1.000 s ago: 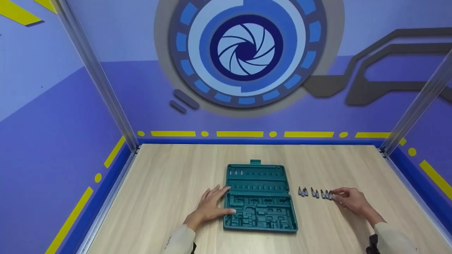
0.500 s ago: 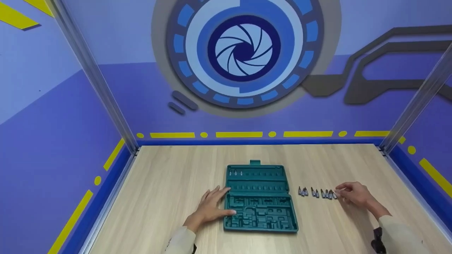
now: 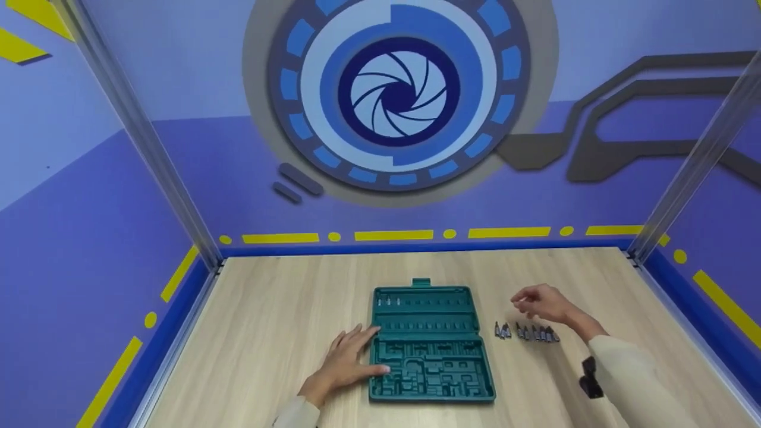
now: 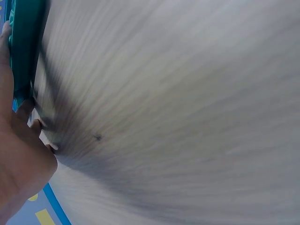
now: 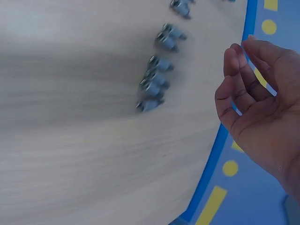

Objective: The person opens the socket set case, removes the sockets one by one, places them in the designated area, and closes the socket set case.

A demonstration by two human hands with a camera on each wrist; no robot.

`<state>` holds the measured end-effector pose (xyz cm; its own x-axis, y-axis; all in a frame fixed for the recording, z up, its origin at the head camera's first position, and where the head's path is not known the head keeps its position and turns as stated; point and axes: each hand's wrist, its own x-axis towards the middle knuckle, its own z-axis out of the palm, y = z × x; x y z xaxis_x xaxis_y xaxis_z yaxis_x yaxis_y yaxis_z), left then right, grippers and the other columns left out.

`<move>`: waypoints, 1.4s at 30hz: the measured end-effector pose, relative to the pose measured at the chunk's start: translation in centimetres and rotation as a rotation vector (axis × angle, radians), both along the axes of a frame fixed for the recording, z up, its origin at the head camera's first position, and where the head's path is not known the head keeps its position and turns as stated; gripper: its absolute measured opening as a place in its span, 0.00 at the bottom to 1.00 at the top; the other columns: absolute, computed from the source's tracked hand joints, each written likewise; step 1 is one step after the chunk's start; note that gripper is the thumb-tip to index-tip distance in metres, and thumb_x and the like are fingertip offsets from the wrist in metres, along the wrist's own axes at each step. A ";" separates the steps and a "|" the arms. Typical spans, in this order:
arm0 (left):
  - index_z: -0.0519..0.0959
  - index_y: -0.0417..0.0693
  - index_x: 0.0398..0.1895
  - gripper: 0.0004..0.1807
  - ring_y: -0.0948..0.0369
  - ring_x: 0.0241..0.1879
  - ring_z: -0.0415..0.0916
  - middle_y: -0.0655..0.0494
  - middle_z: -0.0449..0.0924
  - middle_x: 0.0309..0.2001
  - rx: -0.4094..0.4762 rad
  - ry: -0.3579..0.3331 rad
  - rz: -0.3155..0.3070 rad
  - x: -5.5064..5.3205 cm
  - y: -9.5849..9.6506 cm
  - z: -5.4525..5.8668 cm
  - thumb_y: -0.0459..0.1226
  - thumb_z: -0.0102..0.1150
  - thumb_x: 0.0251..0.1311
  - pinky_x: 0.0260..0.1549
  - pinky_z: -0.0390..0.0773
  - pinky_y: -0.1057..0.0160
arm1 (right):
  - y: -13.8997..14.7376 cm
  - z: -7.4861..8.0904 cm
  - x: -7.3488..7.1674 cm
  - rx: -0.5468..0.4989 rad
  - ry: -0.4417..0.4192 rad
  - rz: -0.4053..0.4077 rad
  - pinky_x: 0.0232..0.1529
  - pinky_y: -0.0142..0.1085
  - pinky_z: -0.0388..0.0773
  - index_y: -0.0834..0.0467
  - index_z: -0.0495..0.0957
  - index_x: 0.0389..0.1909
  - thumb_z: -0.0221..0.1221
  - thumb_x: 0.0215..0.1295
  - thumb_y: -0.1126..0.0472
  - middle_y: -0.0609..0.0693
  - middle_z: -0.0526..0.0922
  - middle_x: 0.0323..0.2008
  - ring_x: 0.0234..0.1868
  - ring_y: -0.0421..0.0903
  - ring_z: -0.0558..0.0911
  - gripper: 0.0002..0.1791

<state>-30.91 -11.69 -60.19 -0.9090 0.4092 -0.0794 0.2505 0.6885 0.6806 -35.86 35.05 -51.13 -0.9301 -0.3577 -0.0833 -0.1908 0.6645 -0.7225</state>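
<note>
A dark green plastic case (image 3: 433, 345) lies spread flat on the table, with moulded recesses in both halves. Three small metal bits (image 3: 388, 301) stand in its upper left slots. My left hand (image 3: 345, 362) rests along the case's left edge, fingers spread and thumb over the rim. To the right of the case is a row of several small pointed metal bits (image 3: 536, 333), also in the right wrist view as bluish-grey bits (image 5: 157, 77). Above that row my right hand (image 3: 544, 303) hovers with loosely bent fingers. No object shows between them.
The light wood table (image 3: 285, 303) is bordered by a blue and purple back wall (image 3: 196, 178) and side walls, with metal posts (image 3: 137, 128) at the corners. A latch tab (image 3: 421, 282) sticks out from the case's far edge.
My right hand has left the right end of the bit row, rising and moving left above it. The left hand stays on the case. The head view has shifted slightly.
</note>
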 end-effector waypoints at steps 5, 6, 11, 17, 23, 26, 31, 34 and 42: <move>0.61 0.55 0.79 0.54 0.42 0.80 0.52 0.50 0.62 0.79 -0.020 0.020 -0.004 0.3 -0.3 0.0 0.66 0.68 0.53 0.77 0.44 0.32 | -3.8 0.6 -1.7 -0.011 -0.003 0.075 0.37 0.36 0.86 0.74 0.80 0.52 0.55 0.73 0.68 0.65 0.86 0.39 0.36 0.50 0.85 0.14; 0.61 0.55 0.79 0.53 0.42 0.80 0.52 0.50 0.62 0.79 -0.023 0.029 -0.008 0.3 -0.3 0.0 0.66 0.68 0.53 0.77 0.45 0.32 | -4.5 0.8 -2.0 -0.011 0.002 0.082 0.36 0.34 0.85 0.74 0.80 0.52 0.55 0.73 0.69 0.65 0.86 0.39 0.35 0.50 0.85 0.14; 0.61 0.55 0.80 0.53 0.41 0.79 0.53 0.50 0.63 0.78 -0.031 0.045 -0.033 0.4 -0.4 -0.2 0.66 0.67 0.54 0.75 0.48 0.31 | -8.3 1.2 -3.5 0.005 0.033 0.131 0.33 0.30 0.82 0.72 0.81 0.52 0.55 0.74 0.68 0.67 0.86 0.39 0.35 0.55 0.86 0.14; 0.61 0.56 0.80 0.53 0.41 0.80 0.53 0.51 0.63 0.79 -0.029 0.038 -0.019 0.7 -0.6 -0.5 0.67 0.67 0.54 0.76 0.47 0.31 | -13.1 0.8 -4.5 -0.005 0.022 0.196 0.32 0.31 0.79 0.70 0.82 0.53 0.56 0.75 0.65 0.67 0.86 0.39 0.33 0.49 0.83 0.14; 0.60 0.58 0.80 0.53 0.43 0.81 0.51 0.53 0.61 0.79 -0.029 0.032 -0.011 0.5 -0.5 -0.5 0.68 0.65 0.55 0.77 0.45 0.33 | -17.4 -0.9 -4.7 -0.028 0.011 0.180 0.43 0.41 0.85 0.68 0.83 0.52 0.56 0.75 0.65 0.63 0.87 0.44 0.37 0.44 0.82 0.13; 0.60 0.57 0.80 0.53 0.43 0.81 0.50 0.53 0.60 0.80 -0.024 0.029 -0.011 0.2 -0.4 -0.3 0.68 0.65 0.55 0.78 0.45 0.33 | -19.4 -1.9 -4.6 -0.042 0.012 0.109 0.49 0.46 0.84 0.66 0.84 0.52 0.57 0.75 0.65 0.59 0.87 0.46 0.41 0.45 0.82 0.13; 0.60 0.55 0.80 0.53 0.42 0.81 0.49 0.52 0.61 0.79 -0.013 0.039 -0.022 0.1 -0.3 0.0 0.66 0.66 0.56 0.78 0.45 0.32 | -21.8 -3.3 -4.5 -0.068 0.057 -0.007 0.53 0.52 0.83 0.67 0.84 0.51 0.57 0.73 0.68 0.60 0.87 0.47 0.46 0.52 0.84 0.12; 0.61 0.54 0.80 0.52 0.41 0.81 0.50 0.51 0.61 0.79 -0.010 0.052 -0.023 0.2 -0.2 0.0 0.66 0.67 0.56 0.77 0.45 0.31 | -22.7 -4.3 -4.2 -0.026 0.082 -0.049 0.61 0.58 0.78 0.67 0.83 0.53 0.59 0.72 0.68 0.61 0.86 0.51 0.54 0.57 0.83 0.13; 0.61 0.56 0.80 0.52 0.42 0.80 0.50 0.52 0.62 0.79 -0.008 0.057 -0.028 0.2 -0.4 -0.6 0.66 0.66 0.55 0.76 0.46 0.30 | -24.6 -6.7 -3.7 0.068 0.086 -0.186 0.65 0.66 0.61 0.63 0.83 0.58 0.62 0.71 0.61 0.65 0.77 0.62 0.66 0.67 0.68 0.18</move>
